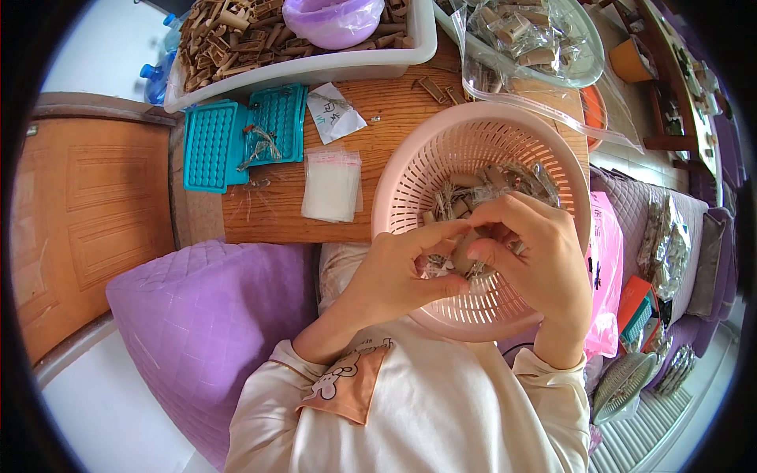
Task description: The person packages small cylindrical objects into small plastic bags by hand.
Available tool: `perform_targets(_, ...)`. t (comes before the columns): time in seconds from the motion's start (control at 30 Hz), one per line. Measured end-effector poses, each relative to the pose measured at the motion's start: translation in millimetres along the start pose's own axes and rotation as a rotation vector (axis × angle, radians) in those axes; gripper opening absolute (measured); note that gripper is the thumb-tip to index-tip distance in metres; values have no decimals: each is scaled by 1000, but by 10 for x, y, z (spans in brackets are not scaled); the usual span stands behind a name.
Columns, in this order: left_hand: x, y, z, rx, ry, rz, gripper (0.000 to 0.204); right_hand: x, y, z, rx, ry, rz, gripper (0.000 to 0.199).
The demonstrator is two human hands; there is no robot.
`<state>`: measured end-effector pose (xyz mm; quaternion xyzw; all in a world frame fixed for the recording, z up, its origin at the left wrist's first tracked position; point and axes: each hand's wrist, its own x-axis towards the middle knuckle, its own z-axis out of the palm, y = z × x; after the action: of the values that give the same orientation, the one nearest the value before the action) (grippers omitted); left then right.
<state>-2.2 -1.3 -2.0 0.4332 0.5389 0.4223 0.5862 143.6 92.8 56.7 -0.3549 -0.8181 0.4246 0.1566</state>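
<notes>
My two hands meet over a pink plastic basket with slotted sides. Between them is a small tan-brown piece, partly hidden by the fingers. My left hand comes in from the left, its index finger reaching my right hand and its thumb stretched below the piece. My right hand curls over from the right, with thumb and fingers bent around the piece. Below the hands, the basket holds several brown pieces, some in clear wrapping, with thin strings among them.
Teal ridged trays, clear bags and a white paper slip lie on the wooden table. A white bin of brown pieces bears a purple bowl. Wrapped pieces fill a pale basin. A purple quilted seat stands left.
</notes>
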Motion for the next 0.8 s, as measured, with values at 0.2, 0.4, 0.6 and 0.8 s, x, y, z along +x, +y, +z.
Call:
perform_targets(0.2,-1,34,-2,-208,-1,-45,60,-12,49,-31,-16,-46,-97,14)
perform_targets(0.4,-8,-29,17,-282,-24,-71,61,-22,176,22,36,13,-298,17)
perform_targets(0.6,-15,161,9,41,77,17,56,-101,127,-83,72,64,-156,18)
perform_targets(0.8,-22,142,94,237,251,162,49,-118,94,15,27,71,-120,17)
